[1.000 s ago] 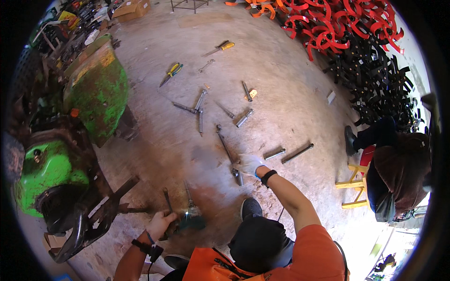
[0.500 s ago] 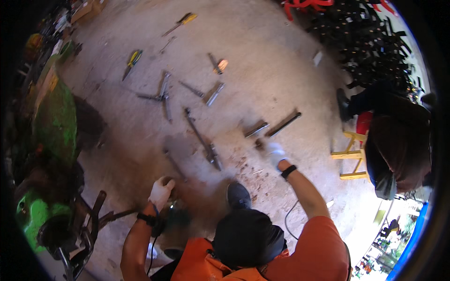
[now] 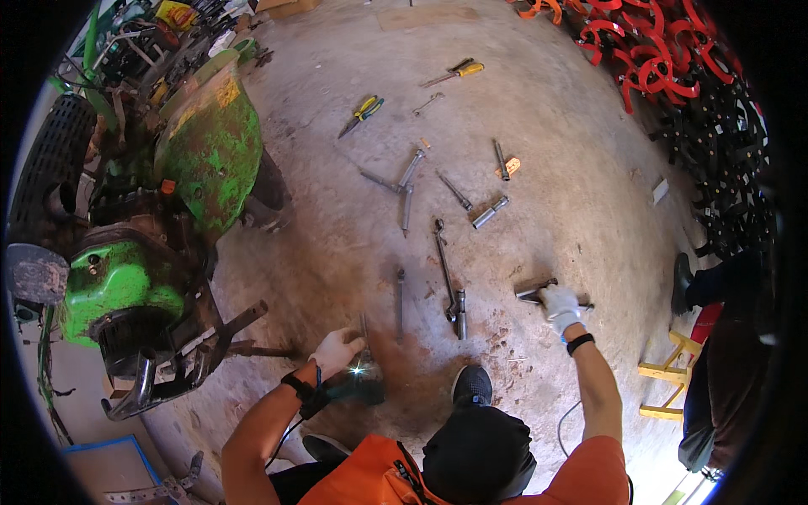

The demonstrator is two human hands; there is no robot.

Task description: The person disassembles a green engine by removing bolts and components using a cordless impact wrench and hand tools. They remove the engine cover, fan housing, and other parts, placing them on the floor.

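metal tools (image 3: 528, 295) partly under right fingers (image 3: 550, 295)

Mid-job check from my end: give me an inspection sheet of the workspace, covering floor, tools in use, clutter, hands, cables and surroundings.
Surface: concrete floor, stained, with reddish-brown crumbs near the shoe.
Tools in use: metal tools at the right hand; dark green object with a bright light by the left hand.
Clutter: pliers, yellow-handled screwdriver, long wrench, all lying loose.
Hands: both pale-gloved; grip unclear on each.
Cables: dark cable beside the right forearm; another by the left wrist.
Surroundings: green machine left; red curved parts, yellow stool and another person right.
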